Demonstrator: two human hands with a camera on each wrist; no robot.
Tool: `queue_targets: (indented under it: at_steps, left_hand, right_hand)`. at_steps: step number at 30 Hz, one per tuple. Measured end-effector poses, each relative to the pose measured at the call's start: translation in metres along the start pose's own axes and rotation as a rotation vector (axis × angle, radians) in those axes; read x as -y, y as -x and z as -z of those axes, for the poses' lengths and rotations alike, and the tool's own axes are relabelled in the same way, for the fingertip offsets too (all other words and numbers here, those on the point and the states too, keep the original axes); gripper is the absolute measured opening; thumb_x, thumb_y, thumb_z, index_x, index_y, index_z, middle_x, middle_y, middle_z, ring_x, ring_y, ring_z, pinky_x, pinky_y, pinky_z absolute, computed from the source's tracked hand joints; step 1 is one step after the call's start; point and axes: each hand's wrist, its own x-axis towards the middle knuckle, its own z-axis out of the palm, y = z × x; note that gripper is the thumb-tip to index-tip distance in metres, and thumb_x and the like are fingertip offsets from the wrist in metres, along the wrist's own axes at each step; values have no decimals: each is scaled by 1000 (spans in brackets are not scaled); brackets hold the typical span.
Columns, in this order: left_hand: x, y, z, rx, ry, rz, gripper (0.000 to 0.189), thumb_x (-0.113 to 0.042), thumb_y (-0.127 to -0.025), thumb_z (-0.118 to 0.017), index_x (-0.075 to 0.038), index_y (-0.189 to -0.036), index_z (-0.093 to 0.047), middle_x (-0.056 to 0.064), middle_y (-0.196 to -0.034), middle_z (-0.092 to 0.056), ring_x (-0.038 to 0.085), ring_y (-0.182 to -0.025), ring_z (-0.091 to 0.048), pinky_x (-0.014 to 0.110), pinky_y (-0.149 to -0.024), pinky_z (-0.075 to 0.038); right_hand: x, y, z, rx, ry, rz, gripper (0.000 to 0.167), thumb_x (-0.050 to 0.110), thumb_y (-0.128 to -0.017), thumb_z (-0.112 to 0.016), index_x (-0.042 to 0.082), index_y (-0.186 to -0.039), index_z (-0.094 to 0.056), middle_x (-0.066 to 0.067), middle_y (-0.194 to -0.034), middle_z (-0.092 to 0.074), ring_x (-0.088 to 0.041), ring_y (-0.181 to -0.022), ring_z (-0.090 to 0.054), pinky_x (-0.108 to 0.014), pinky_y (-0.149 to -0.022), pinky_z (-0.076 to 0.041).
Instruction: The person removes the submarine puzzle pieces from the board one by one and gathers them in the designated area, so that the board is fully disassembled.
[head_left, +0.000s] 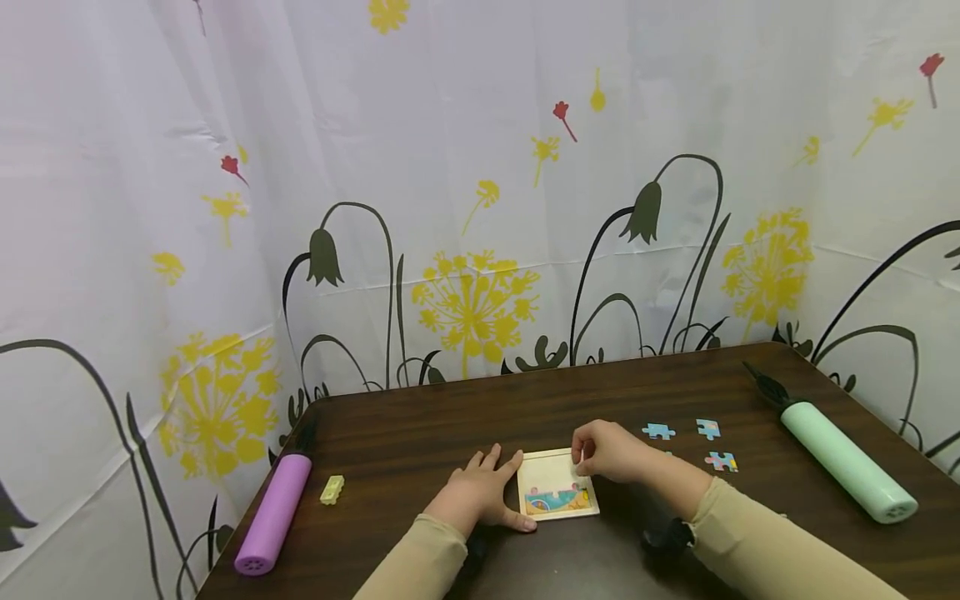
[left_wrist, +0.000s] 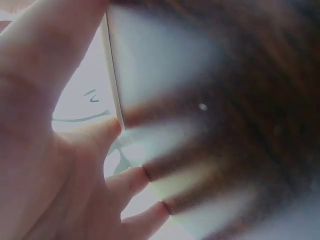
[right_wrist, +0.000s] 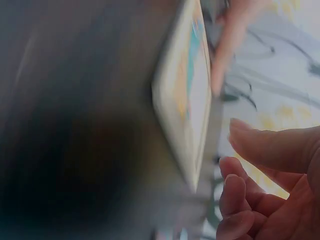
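Observation:
A small wooden puzzle tray [head_left: 558, 471] lies on the dark table, with joined picture pieces [head_left: 555, 500] along its near side and bare pale wood beyond them. My left hand [head_left: 480, 493] spreads at the tray's left edge, index finger at the upper part and thumb by the near corner. In the left wrist view, its other fingertips [left_wrist: 160, 207] rest on the table. Over the tray's far right side is my right hand [head_left: 609, 451], its fingers bent. A gap shows between its thumb [right_wrist: 265, 145] and fingers in the right wrist view, with nothing seen between them.
Several loose jigsaw pieces [head_left: 722, 461] lie right of the tray, one mostly hidden behind the right hand. A green hand pump [head_left: 847, 462] lies at the right, a purple pump [head_left: 276, 514] at the left. Near the purple one is a small yellow block [head_left: 332, 490]. A patterned curtain [head_left: 465, 208] hangs behind.

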Motion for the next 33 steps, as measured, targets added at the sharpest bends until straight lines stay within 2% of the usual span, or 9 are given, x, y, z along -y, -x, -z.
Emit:
queue_targets:
  at_steps: [5,12,20,33]
  left_hand:
    - [0,1,-1,1,1,-1,106,-65,-69,-79,-23,-156,-35,15,-159,-27,42,-142,-27,63,-106,-30]
    - [-1,3,1,0,7,-7,106,-65,-69,-79,-23,-156,-34,16,-159,-27,42,-142,-26,62,-105,-31]
    - [0,3,2,-9,4,-20,105,-65,-70,-78,-22,-156,-34,17,-158,-27,44,-142,-27,63,-104,-31]
    - [1,1,-1,-13,12,-15,105,-64,-70,-79,-22,-155,-35,17,-158,-28,43,-142,-27,63,-104,-31]
  right_hand:
    - [15,-8,-29,48,-21,48,18,3,-80,-79,13,-77,-65,0,-69,-54,-16,-62,-49,-29,-51,-40]
    - [18,-7,-47,95,-44,86,21,6,-75,-84,11,-81,-65,2,-68,-56,-11,-60,-49,-27,-52,-40]
    - [18,-7,-53,116,-33,92,31,7,-71,-88,11,-84,-61,3,-71,-57,-14,-64,-52,-31,-57,-43]
    - [17,-6,-53,103,-62,84,34,1,-70,-87,11,-85,-59,0,-71,-55,-15,-63,-50,-31,-55,-40]
